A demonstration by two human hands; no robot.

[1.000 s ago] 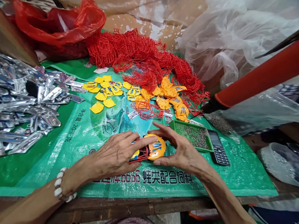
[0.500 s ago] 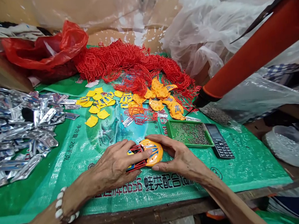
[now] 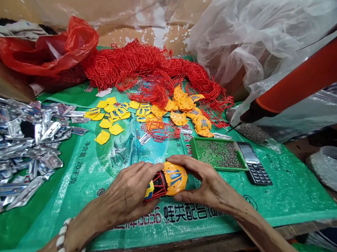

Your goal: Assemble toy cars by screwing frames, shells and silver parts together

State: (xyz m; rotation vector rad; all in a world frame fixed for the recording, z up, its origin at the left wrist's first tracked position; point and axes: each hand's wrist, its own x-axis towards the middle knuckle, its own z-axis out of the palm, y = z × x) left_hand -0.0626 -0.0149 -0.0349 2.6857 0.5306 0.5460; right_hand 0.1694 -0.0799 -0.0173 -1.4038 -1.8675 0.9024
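left fingers (image 3: 152,169) | index drawn back | off orange shell's (image 3: 176,179) middle

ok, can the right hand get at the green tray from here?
Probably yes: the green tray sits open-topped just beyond the right hand, nothing visible between, though that hand is curled around the orange shell.
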